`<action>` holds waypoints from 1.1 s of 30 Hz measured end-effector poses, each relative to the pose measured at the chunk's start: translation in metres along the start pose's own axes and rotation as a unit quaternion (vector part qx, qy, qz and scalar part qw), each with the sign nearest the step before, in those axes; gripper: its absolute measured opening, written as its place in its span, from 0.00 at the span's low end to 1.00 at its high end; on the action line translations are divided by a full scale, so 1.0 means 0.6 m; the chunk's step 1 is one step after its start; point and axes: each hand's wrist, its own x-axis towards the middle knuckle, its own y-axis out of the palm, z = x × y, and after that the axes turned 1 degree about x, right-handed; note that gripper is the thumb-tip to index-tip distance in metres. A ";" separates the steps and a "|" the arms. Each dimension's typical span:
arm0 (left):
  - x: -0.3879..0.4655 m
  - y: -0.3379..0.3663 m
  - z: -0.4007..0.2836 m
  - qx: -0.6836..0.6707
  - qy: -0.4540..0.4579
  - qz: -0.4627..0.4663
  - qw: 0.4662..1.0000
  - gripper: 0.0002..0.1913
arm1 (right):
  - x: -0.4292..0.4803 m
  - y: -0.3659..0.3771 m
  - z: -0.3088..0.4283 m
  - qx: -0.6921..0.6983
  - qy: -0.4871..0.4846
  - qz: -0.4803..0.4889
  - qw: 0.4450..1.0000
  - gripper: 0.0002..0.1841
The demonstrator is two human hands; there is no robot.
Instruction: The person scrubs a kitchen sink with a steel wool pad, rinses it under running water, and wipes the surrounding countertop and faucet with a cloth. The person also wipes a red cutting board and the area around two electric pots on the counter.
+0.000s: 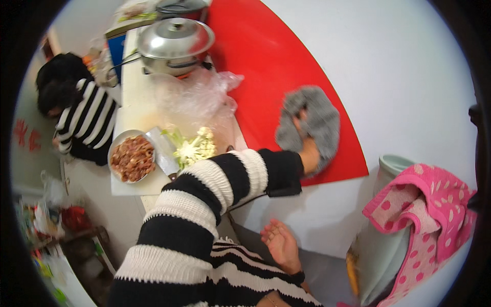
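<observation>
My left hand (308, 155) grips a fluffy grey cloth (322, 115) and holds it against a smooth red panel (264, 65) beside the table. The black-and-white knitted sleeve stretches across the view and partly hides the table edge. Lower down, my right hand (282, 245) is empty, its palm showing and its fingers slightly bent, with a dark band at the wrist. Just beyond the left forearm lies a piece of cauliflower (195, 147). Beside it are a flat blade (163, 151), apparently a cleaver, and a white bowl of cut raw meat (132, 159).
A lidded metal pot (176, 46) stands farther along the table, behind crumpled clear plastic (199, 92). A pink dotted towel (433, 203) drapes over a pale green container (387, 257) on the right. A person in a striped top (86, 115) bends down at left, near a cluttered shelf (73, 234).
</observation>
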 end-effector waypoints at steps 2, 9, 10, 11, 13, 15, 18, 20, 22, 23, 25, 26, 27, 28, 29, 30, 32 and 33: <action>0.026 -0.021 -0.005 0.411 0.112 0.098 0.899 0.31 | -0.006 -0.007 0.007 -0.018 -0.003 0.010 1.000 0.19; 0.138 -0.042 -0.212 0.940 0.165 0.260 0.143 0.31 | 0.006 0.007 0.022 -0.005 0.031 -0.023 0.999 0.14; 0.155 -0.042 -0.243 0.945 0.173 0.236 0.146 0.30 | 0.010 0.011 0.022 -0.005 0.033 -0.036 0.999 0.13; 0.178 -0.046 -0.272 0.949 0.177 0.210 0.153 0.30 | 0.014 0.015 0.024 -0.002 0.031 -0.023 0.999 0.13; 0.232 -0.058 -0.328 0.956 0.183 0.162 0.165 0.29 | 0.020 0.015 0.026 -0.006 0.023 -0.049 0.999 0.13; 0.299 -0.081 -0.382 0.959 0.186 0.116 0.179 0.28 | 0.027 0.006 0.025 0.005 0.006 -0.034 0.999 0.15; 0.401 -0.121 -0.457 0.962 0.181 0.058 0.197 0.26 | 0.038 -0.023 0.019 0.034 0.006 -0.077 0.996 0.15; 0.463 -0.145 -0.501 0.961 0.178 0.025 0.210 0.25 | 0.049 -0.040 0.009 0.049 0.017 -0.117 0.992 0.15; 0.517 -0.169 -0.542 0.961 0.172 -0.006 0.218 0.25 | 0.061 -0.047 0.001 0.074 0.020 -0.094 0.993 0.14; 0.540 -0.182 -0.560 0.960 0.168 -0.021 0.222 0.24 | 0.065 -0.044 -0.001 0.098 0.036 -0.085 0.991 0.15; 0.583 -0.213 -0.588 0.958 0.160 -0.049 0.232 0.23 | 0.072 -0.031 -0.004 0.125 0.032 -0.073 0.989 0.10; 0.601 -0.234 -0.598 0.957 0.154 -0.061 0.237 0.23 | 0.073 -0.021 -0.003 0.137 0.033 -0.073 0.987 0.08; 0.616 -0.257 -0.603 0.956 0.145 -0.072 0.243 0.23 | 0.069 -0.009 -0.001 0.110 0.032 -0.128 0.985 0.10; 0.632 -0.282 -0.610 0.955 0.138 -0.085 0.247 0.22 | 0.066 0.003 0.001 0.083 0.032 -0.180 0.980 0.12; 0.646 -0.310 -0.612 0.955 0.127 -0.094 0.249 0.22 | 0.062 0.015 0.002 0.056 0.033 -0.228 0.971 0.15; 0.660 -0.341 -0.612 0.956 0.117 -0.101 0.249 0.22 | 0.061 0.024 0.004 0.055 0.031 -0.225 0.972 0.15; 0.688 -0.408 -0.601 0.954 0.139 -0.113 0.240 0.21 | 0.063 0.037 0.006 0.054 0.020 -0.209 0.976 0.15; 0.701 -0.443 -0.594 0.958 0.086 -0.117 0.248 0.21 | 0.066 0.041 0.006 0.057 0.023 -0.219 0.974 0.14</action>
